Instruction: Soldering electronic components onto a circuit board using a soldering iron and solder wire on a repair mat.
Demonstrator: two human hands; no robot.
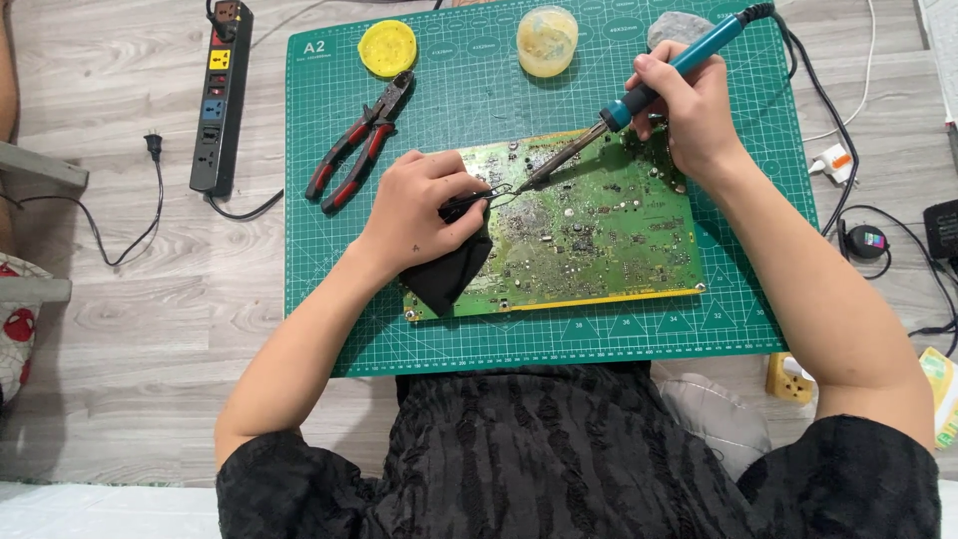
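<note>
- I saw the right hand gripping a blue-handled soldering iron, tip down on the green circuit board.
- The left hand pinched black tweezers beside that tip, over a black cloth.
- The board lay on the green cutting mat.
- Red-handled pliers, a yellow lid and a jar sat behind.

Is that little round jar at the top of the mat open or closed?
Open: the jar shows its yellowish contents, and the yellow lid lies apart, beside it.
</note>
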